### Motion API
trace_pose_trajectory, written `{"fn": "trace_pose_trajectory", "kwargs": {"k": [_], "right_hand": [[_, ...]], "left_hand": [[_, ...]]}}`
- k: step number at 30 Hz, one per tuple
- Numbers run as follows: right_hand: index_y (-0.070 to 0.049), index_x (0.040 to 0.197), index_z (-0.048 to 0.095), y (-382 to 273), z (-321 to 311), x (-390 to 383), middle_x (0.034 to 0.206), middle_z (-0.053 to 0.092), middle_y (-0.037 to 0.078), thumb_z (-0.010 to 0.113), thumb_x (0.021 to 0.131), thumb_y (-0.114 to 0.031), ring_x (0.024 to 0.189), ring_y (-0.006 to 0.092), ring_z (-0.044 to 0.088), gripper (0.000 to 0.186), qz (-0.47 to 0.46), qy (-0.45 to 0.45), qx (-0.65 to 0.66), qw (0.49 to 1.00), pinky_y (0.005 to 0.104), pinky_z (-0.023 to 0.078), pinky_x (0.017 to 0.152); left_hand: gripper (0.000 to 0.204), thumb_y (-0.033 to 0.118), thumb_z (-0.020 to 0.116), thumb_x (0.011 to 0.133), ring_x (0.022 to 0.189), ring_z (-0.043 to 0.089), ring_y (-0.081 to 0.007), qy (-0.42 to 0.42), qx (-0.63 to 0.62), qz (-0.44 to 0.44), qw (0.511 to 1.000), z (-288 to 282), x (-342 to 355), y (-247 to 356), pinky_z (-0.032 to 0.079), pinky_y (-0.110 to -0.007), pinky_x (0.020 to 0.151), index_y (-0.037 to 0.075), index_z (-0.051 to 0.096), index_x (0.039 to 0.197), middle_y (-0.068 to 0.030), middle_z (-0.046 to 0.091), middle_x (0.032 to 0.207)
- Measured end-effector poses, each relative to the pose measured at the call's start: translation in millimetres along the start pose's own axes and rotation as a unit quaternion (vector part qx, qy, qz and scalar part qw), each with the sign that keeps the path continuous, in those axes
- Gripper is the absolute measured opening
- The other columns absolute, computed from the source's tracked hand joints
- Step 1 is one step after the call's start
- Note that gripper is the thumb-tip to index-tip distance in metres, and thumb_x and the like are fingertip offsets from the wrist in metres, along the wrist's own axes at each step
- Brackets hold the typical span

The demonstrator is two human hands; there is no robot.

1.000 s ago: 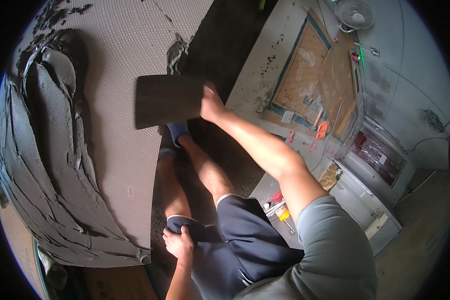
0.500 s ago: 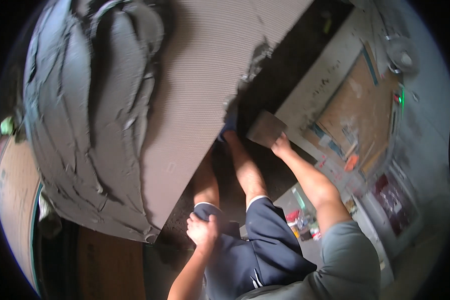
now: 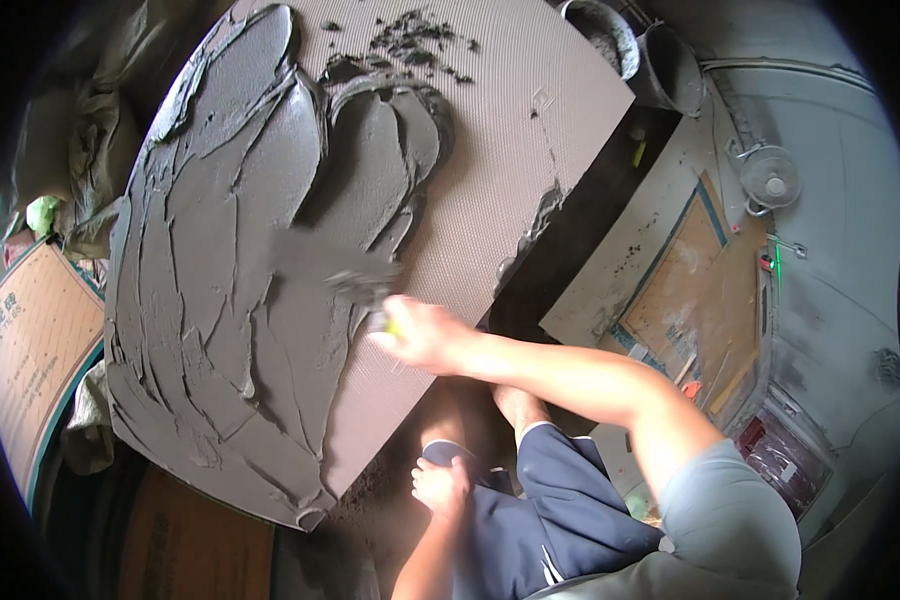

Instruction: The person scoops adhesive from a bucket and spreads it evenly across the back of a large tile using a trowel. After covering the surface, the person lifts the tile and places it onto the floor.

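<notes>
My right hand (image 3: 420, 335) is closed around the yellowish handle of a trowel (image 3: 360, 285). Motion smears the trowel's flat blade, which is over the wet grey mortar. That mortar (image 3: 220, 310) covers the left part of a large tile (image 3: 410, 360) in thick, ridged strokes. Finely ribbed beige surface shows along the tile's right side. Loose dark clumps of mortar (image 3: 410, 40) lie near its far edge. Down by my left knee, my left hand (image 3: 442, 487) rests with curled fingers and no tool in it.
Two buckets (image 3: 665, 65) stand beyond the far right corner. Patterned boards (image 3: 40, 330) lean at the left. To the right are a wooden board (image 3: 690, 280) on the floor, a lidded pot (image 3: 770, 178) and a green laser light (image 3: 778, 270).
My right hand has swung the trowel left, from beside the tile to over the mortar. The view has shifted, showing more of the tile's far end. My left hand stays at the knee.
</notes>
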State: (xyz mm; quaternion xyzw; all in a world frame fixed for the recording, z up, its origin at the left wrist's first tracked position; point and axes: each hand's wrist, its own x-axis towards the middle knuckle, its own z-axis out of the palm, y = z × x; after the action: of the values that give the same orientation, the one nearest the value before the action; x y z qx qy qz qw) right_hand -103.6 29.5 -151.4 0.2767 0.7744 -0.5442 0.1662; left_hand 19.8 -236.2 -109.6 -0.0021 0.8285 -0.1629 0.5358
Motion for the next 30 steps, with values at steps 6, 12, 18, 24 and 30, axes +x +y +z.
{"fn": "trace_pose_trajectory", "kwargs": {"k": [6, 12, 18, 24, 30], "right_hand": [[0.004, 0.115, 0.05, -43, -4, 115, 0.097, 0.07, 0.029, 0.052, 0.101, -0.045, 0.092, 0.0434, 0.071, 0.051, 0.061, 0.062, -0.062, 0.994, 0.0515, 0.058, 0.081], [0.003, 0.114, 0.05, 39, -98, 116, 0.087, 0.07, 0.026, 0.054, 0.101, -0.047, 0.078, 0.0419, 0.072, 0.052, 0.125, 0.28, -0.064, 0.95, 0.05, 0.059, 0.068], [-0.001, 0.111, 0.049, 88, -165, 73, 0.072, 0.054, 0.005, 0.053, 0.101, -0.054, 0.048, 0.0135, 0.055, 0.054, 0.268, 0.339, 0.223, 0.874, 0.032, 0.05, 0.04], [-0.013, 0.106, 0.048, 39, -74, 75, 0.072, 0.052, 0.005, 0.057, 0.088, -0.076, 0.051, 0.0156, 0.056, 0.066, 0.214, 0.203, 0.575, 0.763, 0.0331, 0.052, 0.044], [-0.006, 0.105, 0.051, -6, 59, 34, 0.073, 0.065, 0.012, 0.054, 0.098, -0.062, 0.064, 0.028, 0.068, 0.057, 0.114, 0.038, 0.16, 0.98, 0.0449, 0.057, 0.058]], "left_hand": [[0.068, 0.052, 0.067, 0.084, 0.111, 0.064, -0.0375, -0.013, -0.003, -0.006, 1.0, 2, 8, -6, 0.048, -0.048, 0.098, -0.002, 0.054, 0.124, -0.0227, 0.061, 0.12], [0.064, 0.048, 0.07, 0.084, 0.11, 0.064, -0.037, -0.012, -0.029, -0.016, 0.999, -24, 7, -5, 0.05, -0.047, 0.096, -0.002, 0.054, 0.12, -0.0219, 0.062, 0.118], [0.062, 0.046, 0.071, 0.084, 0.111, 0.064, -0.0379, -0.014, -0.051, 0.01, 0.999, -33, 10, -9, 0.049, -0.048, 0.096, -0.002, 0.055, 0.119, -0.0225, 0.062, 0.117], [0.062, 0.048, 0.073, 0.084, 0.106, 0.067, -0.038, 0.006, -0.023, 0.003, 1.0, -38, 14, -11, 0.053, -0.05, 0.094, 0.0, 0.057, 0.119, -0.0216, 0.065, 0.117], [0.063, 0.048, 0.074, 0.084, 0.107, 0.067, -0.0384, -0.003, 0.002, 0.021, 1.0, -40, 15, -5, 0.053, -0.049, 0.094, 0.0, 0.056, 0.121, -0.0219, 0.065, 0.117]]}}
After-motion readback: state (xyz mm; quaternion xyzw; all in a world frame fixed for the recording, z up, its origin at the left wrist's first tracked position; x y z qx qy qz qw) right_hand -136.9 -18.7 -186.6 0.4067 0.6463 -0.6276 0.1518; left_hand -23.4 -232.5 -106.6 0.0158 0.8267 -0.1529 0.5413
